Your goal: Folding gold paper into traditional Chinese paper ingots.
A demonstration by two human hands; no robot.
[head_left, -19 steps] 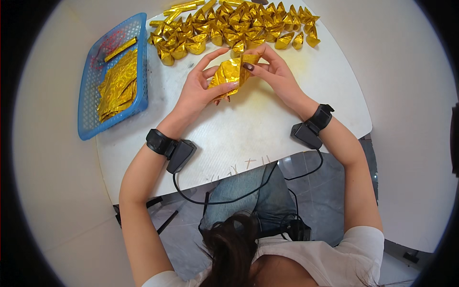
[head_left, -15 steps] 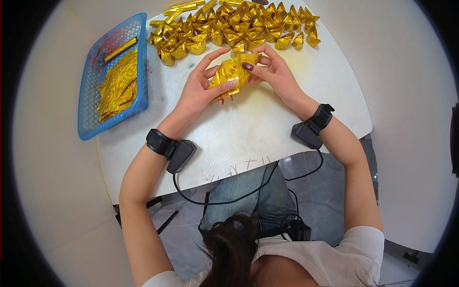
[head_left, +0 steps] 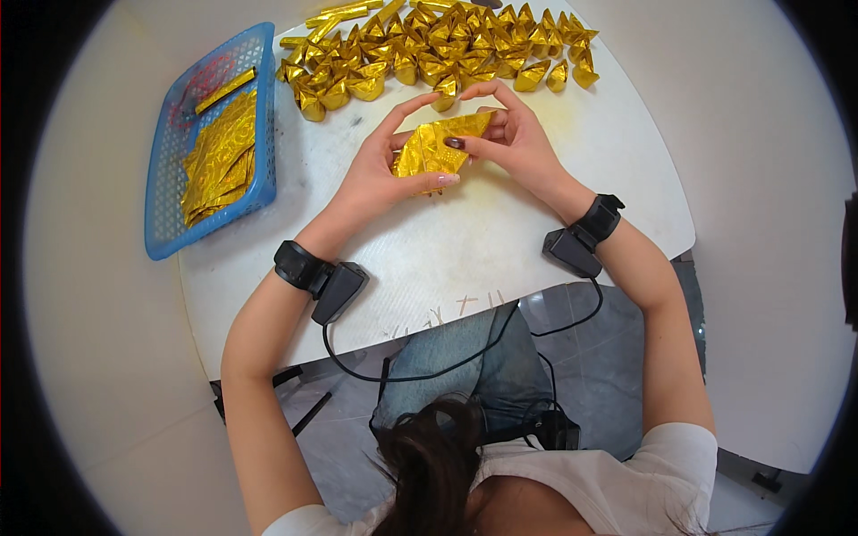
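A shiny gold foil sheet [head_left: 422, 154], creased and folded into a slanting shape with a point at the right, is over the white surface [head_left: 465, 250], the left grip [head_left: 371, 168] holding its lower left and the right grip [head_left: 520, 147] pinching its right part. Folded gold pieces [head_left: 433, 67] crowd just beyond the fingers, and a blue basket [head_left: 266, 116] stands off to the left. Open surface runs to the near edge and rightward to the curved side edge.

Gold foil [head_left: 433, 152] partly hides fingers [head_left: 401, 140] of the left hand [head_left: 375, 168] — a dark object [head_left: 487, 4], cropped above, is unidentifiable.
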